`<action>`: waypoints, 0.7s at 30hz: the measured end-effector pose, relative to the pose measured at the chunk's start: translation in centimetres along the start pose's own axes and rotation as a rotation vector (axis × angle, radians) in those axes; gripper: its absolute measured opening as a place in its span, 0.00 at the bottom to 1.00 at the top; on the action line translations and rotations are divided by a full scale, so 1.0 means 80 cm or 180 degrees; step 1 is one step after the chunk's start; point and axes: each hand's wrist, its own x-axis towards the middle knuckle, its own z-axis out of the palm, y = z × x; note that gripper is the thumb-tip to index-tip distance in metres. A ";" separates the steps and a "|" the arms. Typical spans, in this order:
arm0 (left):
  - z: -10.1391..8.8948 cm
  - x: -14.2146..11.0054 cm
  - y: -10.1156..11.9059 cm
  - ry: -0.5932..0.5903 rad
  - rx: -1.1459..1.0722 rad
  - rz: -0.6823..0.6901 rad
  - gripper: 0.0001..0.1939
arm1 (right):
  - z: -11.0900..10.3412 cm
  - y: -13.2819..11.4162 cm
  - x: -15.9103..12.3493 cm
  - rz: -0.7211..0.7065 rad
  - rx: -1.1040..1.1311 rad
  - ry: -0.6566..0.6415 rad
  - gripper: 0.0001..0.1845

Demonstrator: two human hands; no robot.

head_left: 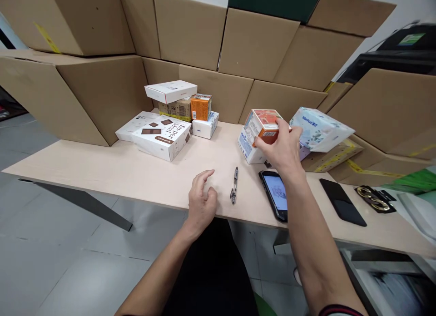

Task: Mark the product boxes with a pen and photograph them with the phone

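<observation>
My right hand (284, 143) grips a small orange and white box (262, 125) by its right and front edges. That box sits on or just above a white and blue tissue pack (250, 148); any gap between them cannot be made out. Just right of the hand, a pale blue tissue pack (318, 130) lies tilted on a brown carton (332, 156). My left hand (202, 195) hovers at the table's front edge with its fingers loosely curled apart and nothing in them. Between my hands lies a pen (235, 184), and a phone (275, 193) with a lit screen rests below my right wrist.
On the left stand a white "Super Meal" box (163, 136), a flat white box (170, 91), an orange box (200, 107) and a small tissue pack (205, 125). Cardboard panels (218, 84) wall the table's back. A black phone-shaped slab (342, 202) lies at right.
</observation>
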 end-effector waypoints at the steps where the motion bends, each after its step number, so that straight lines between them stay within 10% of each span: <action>1: 0.000 0.000 0.001 -0.0002 0.0053 0.0073 0.24 | 0.005 0.006 0.012 0.0132 -0.0060 -0.0082 0.43; 9: -0.064 0.061 0.000 0.0411 0.1387 0.0792 0.18 | -0.006 -0.019 -0.025 -0.0189 -0.1077 -0.0191 0.34; 14: -0.131 0.169 -0.002 0.0720 0.2636 -0.0514 0.40 | -0.015 -0.050 -0.116 -0.0477 -0.1487 -0.2178 0.23; 21: -0.169 0.227 -0.032 -0.0157 0.2215 -0.1844 0.50 | 0.009 -0.029 -0.143 -0.0506 -0.0985 -0.2470 0.23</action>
